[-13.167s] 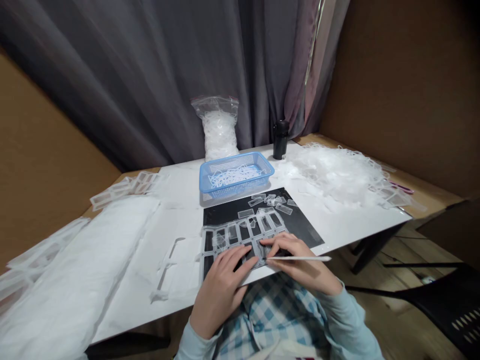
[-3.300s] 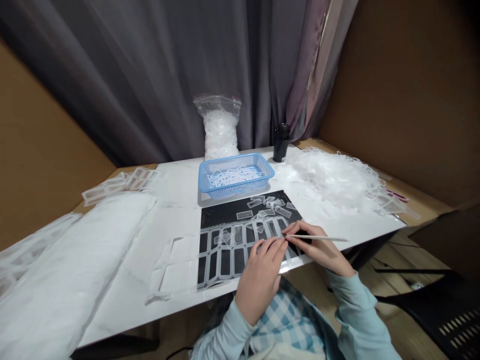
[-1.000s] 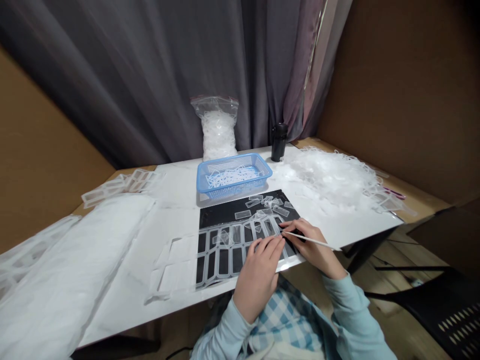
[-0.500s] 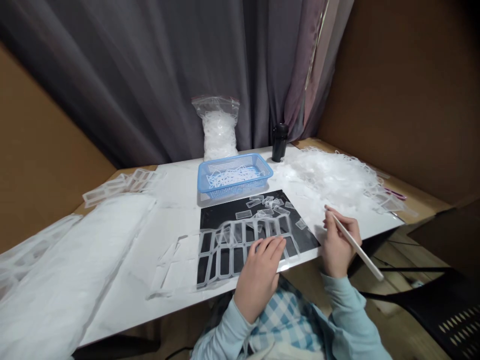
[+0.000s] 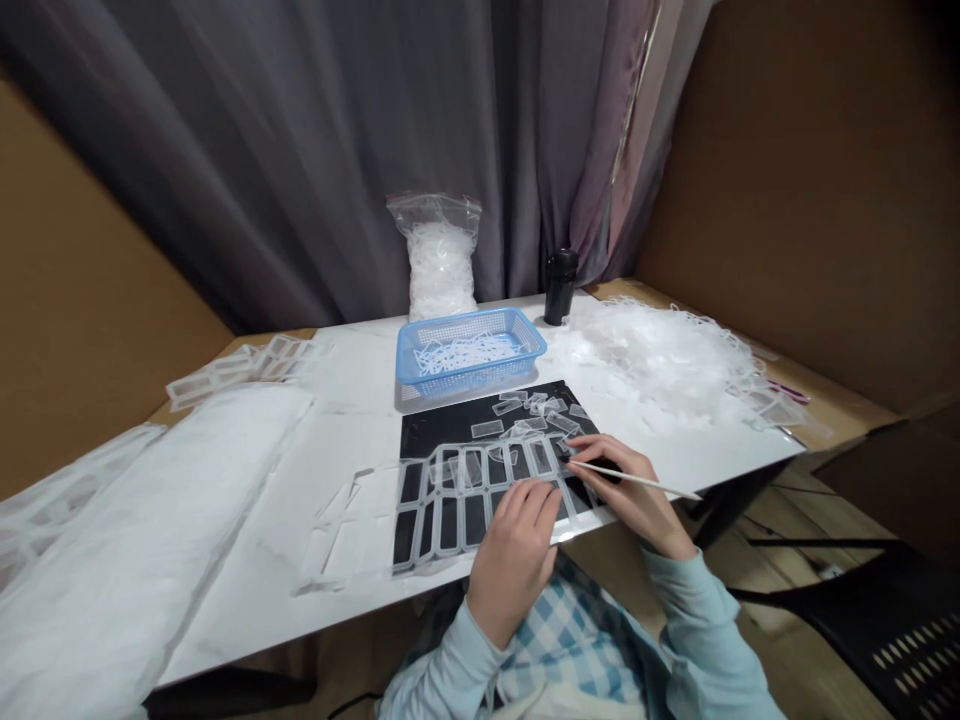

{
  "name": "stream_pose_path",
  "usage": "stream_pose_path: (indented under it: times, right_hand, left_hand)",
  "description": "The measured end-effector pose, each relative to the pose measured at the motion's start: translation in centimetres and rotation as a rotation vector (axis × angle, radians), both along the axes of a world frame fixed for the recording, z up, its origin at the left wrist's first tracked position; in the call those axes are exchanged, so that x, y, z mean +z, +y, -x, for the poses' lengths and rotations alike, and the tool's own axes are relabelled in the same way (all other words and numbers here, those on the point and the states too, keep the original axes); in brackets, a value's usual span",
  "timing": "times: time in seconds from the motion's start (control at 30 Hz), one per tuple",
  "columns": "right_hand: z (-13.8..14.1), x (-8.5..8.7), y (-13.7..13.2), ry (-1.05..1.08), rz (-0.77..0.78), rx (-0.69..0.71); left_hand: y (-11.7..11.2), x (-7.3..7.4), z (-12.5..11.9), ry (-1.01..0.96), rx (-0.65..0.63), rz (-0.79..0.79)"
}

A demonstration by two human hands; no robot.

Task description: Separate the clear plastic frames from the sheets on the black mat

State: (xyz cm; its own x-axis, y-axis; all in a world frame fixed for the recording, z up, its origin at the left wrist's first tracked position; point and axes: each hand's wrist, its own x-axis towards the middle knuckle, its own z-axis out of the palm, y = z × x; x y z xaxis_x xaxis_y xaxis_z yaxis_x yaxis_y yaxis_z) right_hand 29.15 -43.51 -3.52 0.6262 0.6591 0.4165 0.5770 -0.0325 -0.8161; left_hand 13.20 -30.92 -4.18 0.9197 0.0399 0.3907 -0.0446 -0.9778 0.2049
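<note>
My left hand point(image 5: 517, 540) lies on the near edge of a translucent plastic sheet of rectangular frames point(image 5: 463, 491), its fingers stretched out and close together, the thumb hidden. In a pinch, my right hand point(image 5: 634, 490) grips a thin white stick point(image 5: 660, 485), whose tail points right. Its fingertips are over the sheet's right end; whether a small piece sits in them too cannot be made out. Under the sheet is a black mat point(image 5: 442, 425). Several small clear rectangular pieces point(image 5: 487, 429) lie scattered on the mat beyond the sheet.
A blue basket point(image 5: 405, 372) with white loops stands behind the mat. Further back are a filled zip bag point(image 5: 441, 265) and a black bottle point(image 5: 559, 288). A heap of translucent loops point(image 5: 667, 360) spreads at right; a wrapped white stack point(image 5: 165, 520) and more frame sheets point(image 5: 240, 368) lie left.
My right hand has moved left with the stick, from beside the mat's right edge to over the right end of the frame sheet. My left hand has barely shifted.
</note>
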Motion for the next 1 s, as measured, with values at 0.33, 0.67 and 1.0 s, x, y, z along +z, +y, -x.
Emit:
stream_pose_path:
  times: [0.33,0.67,1.0]
  right_hand:
    - [0.0,0.2,1.2,0.025,0.124,0.250]
    - [-0.1,0.0,1.3,0.026,0.135,0.235]
    - [0.3,-0.6,1.8,-0.015,0.126,0.173]
  left_hand:
    - [0.2,-0.8,0.0,-0.071,-0.029,-0.054]
    - [0.1,-0.6,-0.1,-0.072,-0.023,-0.054]
    - [0.1,-0.4,-0.1,-0.070,-0.026,-0.032]
